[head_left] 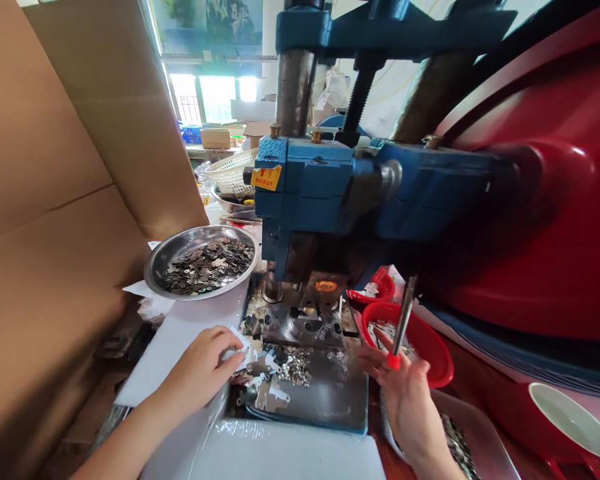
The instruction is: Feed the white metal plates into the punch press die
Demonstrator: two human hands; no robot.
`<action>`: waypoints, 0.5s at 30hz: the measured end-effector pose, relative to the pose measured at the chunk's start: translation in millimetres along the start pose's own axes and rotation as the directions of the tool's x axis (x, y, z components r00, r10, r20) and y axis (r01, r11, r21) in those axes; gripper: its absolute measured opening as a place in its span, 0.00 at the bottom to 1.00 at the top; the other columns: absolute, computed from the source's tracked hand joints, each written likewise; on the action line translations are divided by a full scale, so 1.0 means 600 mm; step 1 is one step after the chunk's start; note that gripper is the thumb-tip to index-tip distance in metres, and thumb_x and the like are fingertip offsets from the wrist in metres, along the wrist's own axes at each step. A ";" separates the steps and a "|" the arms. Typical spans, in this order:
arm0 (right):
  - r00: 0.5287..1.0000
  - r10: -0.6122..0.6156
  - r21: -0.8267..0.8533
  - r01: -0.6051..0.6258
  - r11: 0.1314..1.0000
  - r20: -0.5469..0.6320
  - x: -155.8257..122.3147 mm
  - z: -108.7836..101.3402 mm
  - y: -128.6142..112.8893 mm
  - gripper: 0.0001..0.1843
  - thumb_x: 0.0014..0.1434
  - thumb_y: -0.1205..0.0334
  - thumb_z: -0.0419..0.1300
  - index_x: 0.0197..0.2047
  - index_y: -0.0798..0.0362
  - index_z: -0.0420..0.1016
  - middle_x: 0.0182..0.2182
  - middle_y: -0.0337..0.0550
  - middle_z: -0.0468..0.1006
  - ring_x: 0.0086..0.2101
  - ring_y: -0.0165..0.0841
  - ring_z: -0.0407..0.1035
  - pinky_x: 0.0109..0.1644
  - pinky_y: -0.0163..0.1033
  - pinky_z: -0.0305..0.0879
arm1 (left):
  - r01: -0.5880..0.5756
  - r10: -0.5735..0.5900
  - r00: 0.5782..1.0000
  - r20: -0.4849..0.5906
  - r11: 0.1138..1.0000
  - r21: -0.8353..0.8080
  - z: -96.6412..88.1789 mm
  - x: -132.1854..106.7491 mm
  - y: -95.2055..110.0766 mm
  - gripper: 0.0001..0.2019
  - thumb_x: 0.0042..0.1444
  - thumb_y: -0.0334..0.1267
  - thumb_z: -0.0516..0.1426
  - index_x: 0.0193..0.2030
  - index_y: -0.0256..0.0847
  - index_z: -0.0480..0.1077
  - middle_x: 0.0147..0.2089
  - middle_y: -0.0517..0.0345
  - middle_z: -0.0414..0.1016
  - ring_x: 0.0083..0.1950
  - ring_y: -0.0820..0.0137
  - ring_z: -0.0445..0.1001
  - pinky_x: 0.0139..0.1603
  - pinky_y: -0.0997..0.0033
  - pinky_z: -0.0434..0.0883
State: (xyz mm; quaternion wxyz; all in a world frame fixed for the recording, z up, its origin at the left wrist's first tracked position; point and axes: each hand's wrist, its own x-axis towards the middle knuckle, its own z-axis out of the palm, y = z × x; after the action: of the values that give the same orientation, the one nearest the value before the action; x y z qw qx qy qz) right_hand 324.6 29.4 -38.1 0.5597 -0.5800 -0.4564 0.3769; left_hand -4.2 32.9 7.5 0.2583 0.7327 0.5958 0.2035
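Note:
Thumb and fingers of my left hand (207, 363) are closed on a flat metal piece (241, 341) at the left front of the press bed. Under and beside it lie several thin cut metal parts (275, 395) and a heap of small metal bits (297, 365). My right hand (407, 397) is open, palm turned up and fingers apart. It is at the red-tipped end of the press lever (404, 317); whether it bears on the lever, I cannot tell. Between the hands stands the blue press (305, 193), its die (305, 323) low over the bed.
A steel bowl (153, 277) of metal parts stands at left, beside tall cardboard (55, 167). Right of the press are a red basin (443, 363) with metal pieces, a smaller red basket (387, 287), a tray (485, 433), a red mug (520, 417) and the large red flywheel (545, 233).

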 end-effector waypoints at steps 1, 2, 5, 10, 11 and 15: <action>0.999 0.028 -0.009 -0.028 1.000 0.018 0.010 0.010 0.002 0.34 0.59 0.37 0.41 0.53 0.51 0.70 0.38 0.48 0.80 0.38 0.41 0.74 0.41 0.45 0.70 | 0.007 -0.008 0.999 0.033 0.999 0.036 -0.004 -0.011 -0.008 0.09 0.55 0.42 0.54 0.41 0.47 0.72 0.46 0.57 0.71 0.50 0.62 0.68 0.52 0.62 0.64; 0.998 0.052 -0.059 -0.050 0.997 0.037 0.022 0.023 0.002 0.31 0.57 0.37 0.46 0.51 0.51 0.72 0.37 0.47 0.80 0.38 0.42 0.74 0.41 0.45 0.70 | 0.014 -0.018 0.998 0.055 0.997 0.074 -0.006 -0.021 -0.015 0.11 0.54 0.42 0.55 0.44 0.48 0.72 0.48 0.56 0.71 0.51 0.61 0.67 0.52 0.62 0.64; 0.993 -0.055 -0.294 0.084 0.952 0.106 0.065 0.078 -0.012 0.23 0.50 0.42 0.56 0.42 0.50 0.76 0.38 0.47 0.79 0.40 0.42 0.72 0.42 0.43 0.67 | 0.044 -0.056 0.997 0.061 0.981 0.190 -0.001 -0.032 -0.033 0.21 0.49 0.41 0.59 0.53 0.49 0.68 0.54 0.54 0.68 0.54 0.59 0.66 0.55 0.60 0.62; 0.989 -0.067 -0.475 0.124 0.871 0.135 0.103 0.111 -0.037 0.16 0.48 0.47 0.57 0.28 0.51 0.74 0.25 0.41 0.77 0.28 0.36 0.70 0.31 0.37 0.62 | 0.090 -0.111 0.991 0.072 0.964 0.251 0.016 -0.021 -0.039 0.24 0.51 0.38 0.58 0.56 0.46 0.65 0.51 0.51 0.69 0.50 0.60 0.69 0.50 0.64 0.64; 0.993 -0.062 -0.476 0.102 0.873 0.099 0.102 0.097 -0.037 0.17 0.49 0.46 0.55 0.28 0.52 0.74 0.23 0.41 0.76 0.26 0.34 0.69 0.29 0.36 0.61 | 0.089 -0.113 0.990 0.088 0.965 0.247 0.016 -0.020 -0.038 0.22 0.52 0.37 0.57 0.55 0.46 0.66 0.48 0.52 0.70 0.48 0.61 0.70 0.48 0.65 0.65; 0.993 -0.025 -0.464 -0.031 0.885 -0.115 0.075 -0.004 -0.029 0.26 0.52 0.42 0.52 0.39 0.56 0.74 0.25 0.43 0.77 0.23 0.33 0.68 0.25 0.36 0.60 | 0.022 -0.045 0.994 0.095 0.973 0.228 0.013 -0.021 -0.039 0.14 0.57 0.37 0.51 0.48 0.47 0.72 0.43 0.54 0.73 0.43 0.64 0.72 0.45 0.66 0.67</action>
State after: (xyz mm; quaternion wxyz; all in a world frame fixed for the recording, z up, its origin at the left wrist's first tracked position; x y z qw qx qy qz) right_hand 338.5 70.7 -17.1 0.4299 -0.7191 -0.4985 0.2225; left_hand -20.3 23.5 -13.0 0.2057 0.7566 0.6137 0.0930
